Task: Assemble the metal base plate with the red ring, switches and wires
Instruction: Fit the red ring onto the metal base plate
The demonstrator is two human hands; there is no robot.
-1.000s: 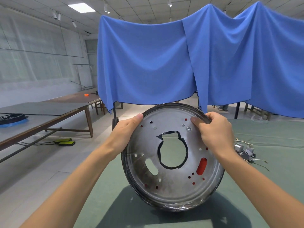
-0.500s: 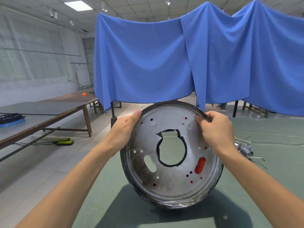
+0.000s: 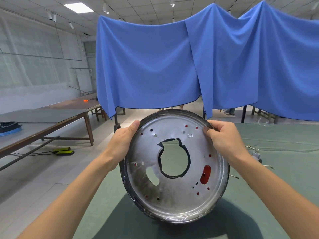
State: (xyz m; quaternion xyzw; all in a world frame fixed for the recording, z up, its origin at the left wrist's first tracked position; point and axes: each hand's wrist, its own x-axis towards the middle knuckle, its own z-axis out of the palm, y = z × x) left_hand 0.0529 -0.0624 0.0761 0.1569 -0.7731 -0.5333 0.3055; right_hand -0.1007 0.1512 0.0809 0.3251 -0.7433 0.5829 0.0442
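A round metal base plate (image 3: 172, 200) stands on edge, tilted, on the green table (image 3: 284, 152). It has a large central cutout and several small holes. Red shows through an oval slot (image 3: 205, 174) and some holes, so the red ring sits behind the plate. My left hand (image 3: 123, 144) grips the plate's upper left rim, thumb on the face. My right hand (image 3: 224, 137) pinches the upper right rim, where thin clear film wraps the edge. Switches with wires (image 3: 255, 153) lie on the table, partly hidden behind my right forearm.
A blue cloth (image 3: 189, 66) hangs across the back of the table. To the left stand long brown tables (image 3: 51, 121), one with a black and blue coil (image 3: 8, 127). Yellow-black devices (image 3: 63, 150) lie on the tiled floor.
Both hands have kept their hold on the plate's top rim. My right fingers have slid outward from the plate's face onto its rim. The plate has hardly shifted.
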